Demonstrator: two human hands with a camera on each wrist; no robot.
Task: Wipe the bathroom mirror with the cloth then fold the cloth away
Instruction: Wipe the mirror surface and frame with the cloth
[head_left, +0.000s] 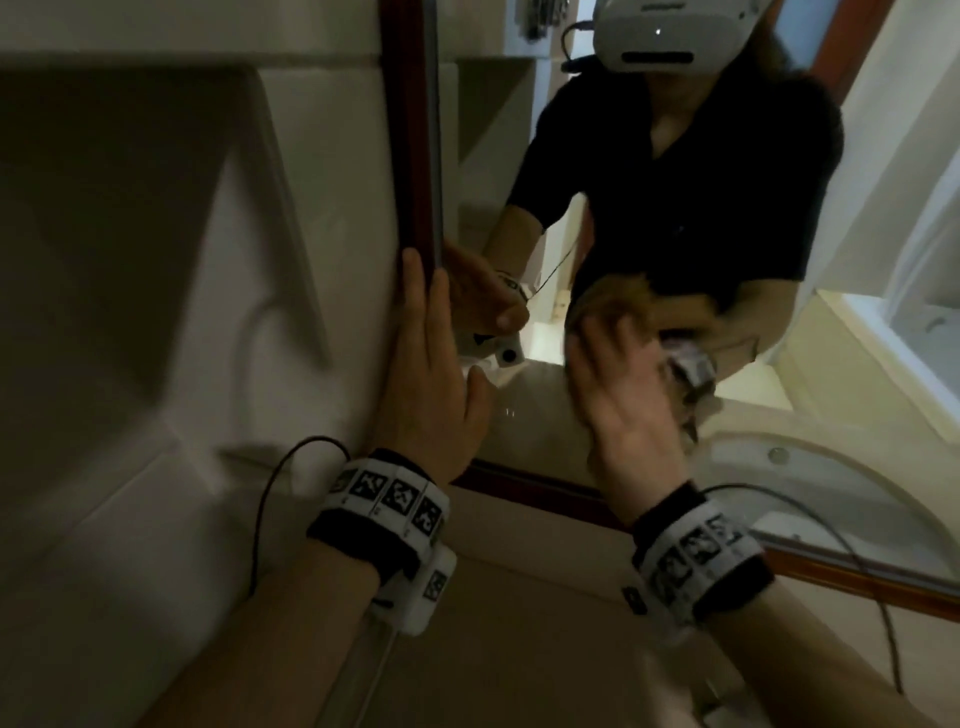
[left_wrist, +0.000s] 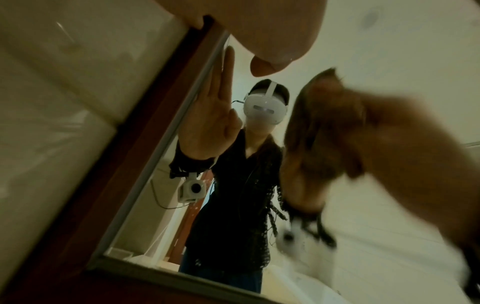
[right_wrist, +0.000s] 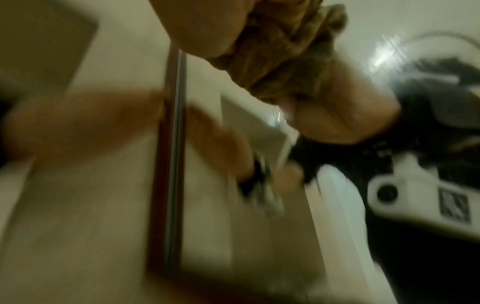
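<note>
The mirror (head_left: 524, 410) hangs on a tiled wall in a dark red-brown frame (head_left: 410, 156). My left hand (head_left: 431, 364) lies flat against the frame's left edge, fingers straight and pointing up; its thumb and palm (left_wrist: 259, 30) fill the top of the left wrist view. My right hand (head_left: 623, 395) presses a bunched brown cloth (head_left: 693, 371) against the lower glass with its fingers spread. It is blurred by motion. The cloth (right_wrist: 285, 51) sits crumpled between that hand (right_wrist: 187, 26) and the glass. It (left_wrist: 327, 98) also shows in the left wrist view.
Beige wall tiles (head_left: 182, 260) lie left of the mirror and below it. The glass reflects a person in a dark top with a white headset, and a white basin (head_left: 779, 457) at the lower right. Thin cables (head_left: 270, 488) run from both wrist bands.
</note>
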